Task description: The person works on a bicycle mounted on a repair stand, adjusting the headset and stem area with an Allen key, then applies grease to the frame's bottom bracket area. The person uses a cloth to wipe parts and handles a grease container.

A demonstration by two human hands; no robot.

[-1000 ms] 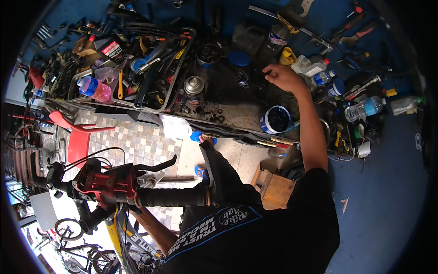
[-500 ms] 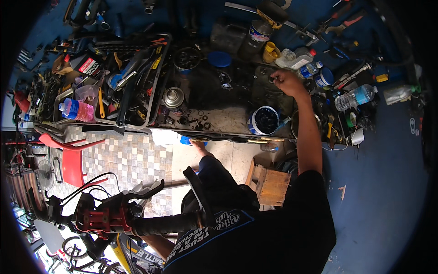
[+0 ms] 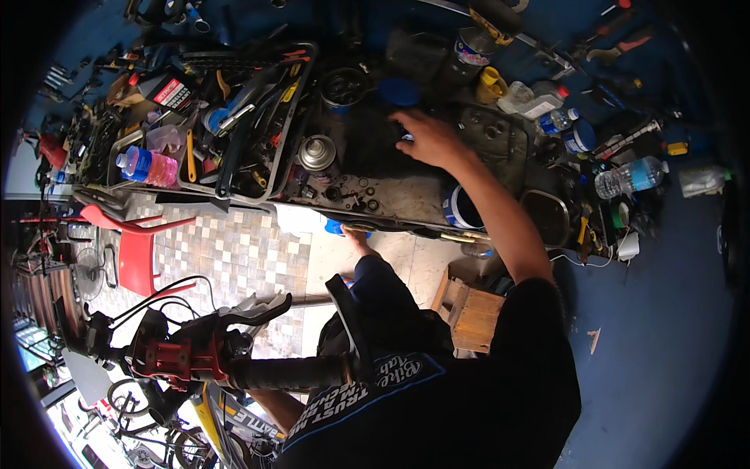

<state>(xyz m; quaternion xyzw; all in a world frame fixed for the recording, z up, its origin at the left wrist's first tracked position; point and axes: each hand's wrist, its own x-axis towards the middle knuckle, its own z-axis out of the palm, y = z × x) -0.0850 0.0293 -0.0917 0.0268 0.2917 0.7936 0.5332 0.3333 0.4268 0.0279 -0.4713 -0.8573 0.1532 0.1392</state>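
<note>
Above the dark workbench (image 3: 414,195), my right hand (image 3: 431,141) reaches out with its fingers apart and bent. It is just nearer than a round blue lid (image 3: 400,91). A small shiny piece (image 3: 406,136) shows by the fingertips, and I see no grip on it. Of my left arm only the forearm (image 3: 277,408) shows, under a bicycle handlebar grip (image 3: 293,373); the left hand is hidden behind the handlebar.
A metal tray (image 3: 271,184) of tools fills the bench's left, with a spray can (image 3: 318,156) beside it. A white-and-blue tub (image 3: 451,209) stands under my forearm. Bottles (image 3: 631,180) crowd the right. A wooden box (image 3: 476,319) and red chair (image 3: 139,258) stand below.
My right hand has moved left, from the dark tray at the bench's right toward the blue lid. Its fingers, bunched before, are now spread. The whole view has shifted slightly.
</note>
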